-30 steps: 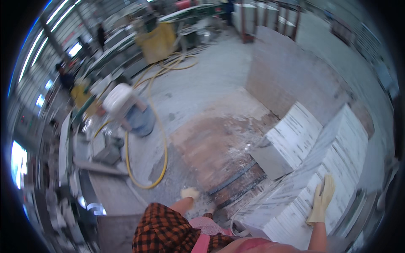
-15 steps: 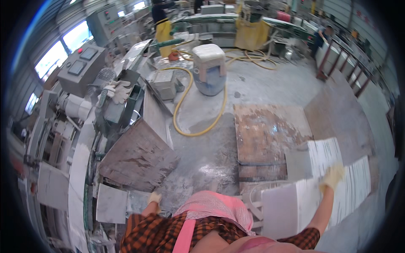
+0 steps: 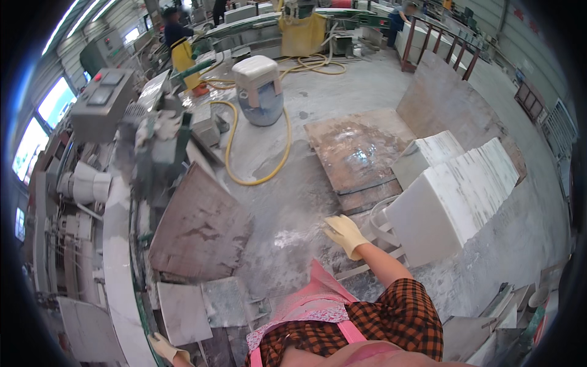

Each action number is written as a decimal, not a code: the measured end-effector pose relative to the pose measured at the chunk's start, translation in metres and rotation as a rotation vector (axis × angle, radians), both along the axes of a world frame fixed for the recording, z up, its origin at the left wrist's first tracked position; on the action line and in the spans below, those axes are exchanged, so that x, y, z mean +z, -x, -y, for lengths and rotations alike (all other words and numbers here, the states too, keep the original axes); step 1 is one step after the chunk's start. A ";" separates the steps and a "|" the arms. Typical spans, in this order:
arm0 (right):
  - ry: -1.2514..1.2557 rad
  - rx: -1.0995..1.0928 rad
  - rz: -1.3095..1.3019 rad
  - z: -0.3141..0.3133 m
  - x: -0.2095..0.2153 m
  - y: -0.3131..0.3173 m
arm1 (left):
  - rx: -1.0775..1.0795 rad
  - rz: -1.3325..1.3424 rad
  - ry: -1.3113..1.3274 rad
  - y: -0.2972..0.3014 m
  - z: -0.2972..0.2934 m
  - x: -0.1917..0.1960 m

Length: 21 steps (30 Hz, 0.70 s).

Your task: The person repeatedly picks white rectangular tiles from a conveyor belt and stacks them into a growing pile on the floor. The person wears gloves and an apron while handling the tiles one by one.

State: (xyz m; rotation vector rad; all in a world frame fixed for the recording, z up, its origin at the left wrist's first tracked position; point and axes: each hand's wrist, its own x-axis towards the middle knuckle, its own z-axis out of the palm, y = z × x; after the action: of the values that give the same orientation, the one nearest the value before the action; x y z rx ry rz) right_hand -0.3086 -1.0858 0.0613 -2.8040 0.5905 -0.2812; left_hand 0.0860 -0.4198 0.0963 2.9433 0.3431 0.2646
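My right hand (image 3: pixel 343 236), in a cream glove, hangs over the wet floor in front of me. Its fingers are stretched out and hold nothing. Close to its right stands a stack of white, grey-streaked stone slabs (image 3: pixel 468 196), apart from the hand. At lower left, my gloved left hand (image 3: pixel 164 347) is beside the green edge of a long machine bed (image 3: pixel 119 269). Its fingers look extended, with nothing visible in them. A pale stone tile (image 3: pixel 183 313) lies just above that hand, and a greyer tile (image 3: pixel 224 302) adjoins it.
Brown boards (image 3: pixel 199 226) lean beside the machine; another board (image 3: pixel 361 150) lies ahead. A yellow hose (image 3: pixel 254 183) loops around a blue-and-white container (image 3: pixel 259 92). A control box (image 3: pixel 104 101) stands at left. Two co-workers (image 3: pixel 177 43) (image 3: pixel 400 23) are at the back. Stone offcuts (image 3: pixel 489 321) lie lower right.
My right hand has come off the streaked slabs and swung left over the floor. My left hand has moved from beside the grey tile to the machine's edge. The view has turned.
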 end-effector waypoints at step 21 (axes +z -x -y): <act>-0.679 -0.897 0.190 -0.358 -0.060 0.106 | 0.256 -0.094 -0.422 0.009 -0.278 -0.065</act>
State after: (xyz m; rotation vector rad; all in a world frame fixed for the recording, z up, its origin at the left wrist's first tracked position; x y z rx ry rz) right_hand -0.4143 -0.7279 0.0017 -1.7108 1.5211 -0.4022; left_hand 0.0767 -0.1423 0.0308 3.3289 0.7667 0.2587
